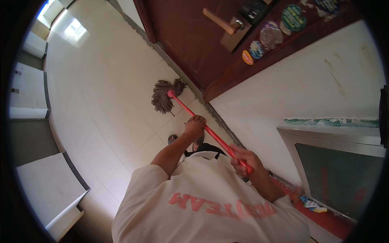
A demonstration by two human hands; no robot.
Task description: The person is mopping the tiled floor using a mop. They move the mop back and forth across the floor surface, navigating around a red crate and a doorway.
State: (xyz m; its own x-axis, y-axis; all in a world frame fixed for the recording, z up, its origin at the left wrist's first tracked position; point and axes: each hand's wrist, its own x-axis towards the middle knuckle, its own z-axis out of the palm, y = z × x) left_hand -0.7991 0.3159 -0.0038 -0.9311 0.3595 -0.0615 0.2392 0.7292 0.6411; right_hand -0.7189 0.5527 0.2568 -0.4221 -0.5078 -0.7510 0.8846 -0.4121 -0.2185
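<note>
A string mop with a red handle [218, 137] slants across the view, held by both hands. My left hand [195, 125] wraps the handle at its middle, nearer the mop head. Close to the handle's upper end, my right hand [246, 160] grips it and looks slightly blurred. The brownish-grey mop head [164, 97] lies spread on the pale tiled floor [121, 82], with some strands reaching the dark strip at the foot of the door. My sandaled foot [172, 138] shows below the left forearm; the other foot is partly hidden.
A dark red door [182, 39] with a lever handle [218, 21] and several stickers is ahead to the right. Beside it runs a white wall [288, 79] with a metal-framed window [337, 170]. Small packets [313, 204] lie on a red ledge. White wall sections [50, 179] line the left.
</note>
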